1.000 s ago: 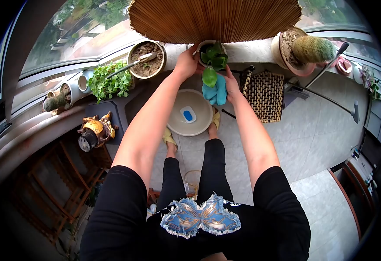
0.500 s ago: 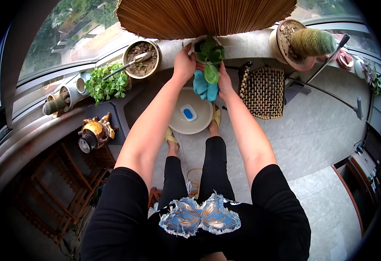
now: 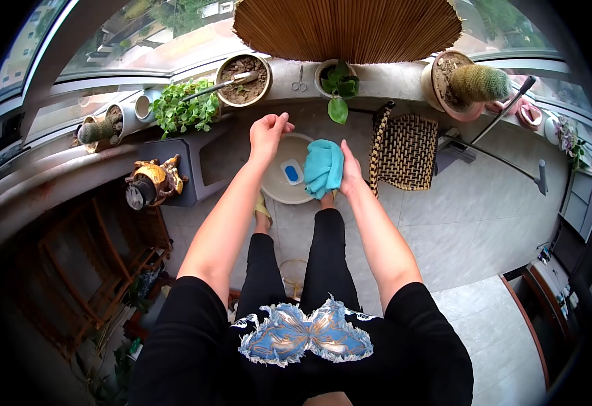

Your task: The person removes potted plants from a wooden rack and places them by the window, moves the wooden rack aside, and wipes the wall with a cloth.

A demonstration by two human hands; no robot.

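Note:
In the head view, my right hand point(image 3: 351, 167) is closed on a bunched teal cloth point(image 3: 323, 166), which hangs over the right side of a pale basin point(image 3: 281, 193) on the floor. Empty, with loosely bent fingers slightly apart, my left hand point(image 3: 267, 137) is raised above the basin's left rim. A white piece with a blue oval, seemingly a soap box point(image 3: 291, 172), lies in the basin. Beyond both hands, a small potted plant point(image 3: 340, 84) with broad green leaves stands on the windowsill. Scissors point(image 3: 300, 82) lie to its left.
A soil-filled pot with a trowel point(image 3: 242, 78) and a leafy green plant point(image 3: 184, 107) line the sill on the left. To the right are a woven chair point(image 3: 407, 150), a potted cactus point(image 3: 480, 82) and a metal stand point(image 3: 495, 137). A straw shade point(image 3: 350, 30) hangs ahead.
Both hands have let go of the plant pot, which now stands on the sill, and drawn back toward me. The teal cloth has come back with my right hand over the basin.

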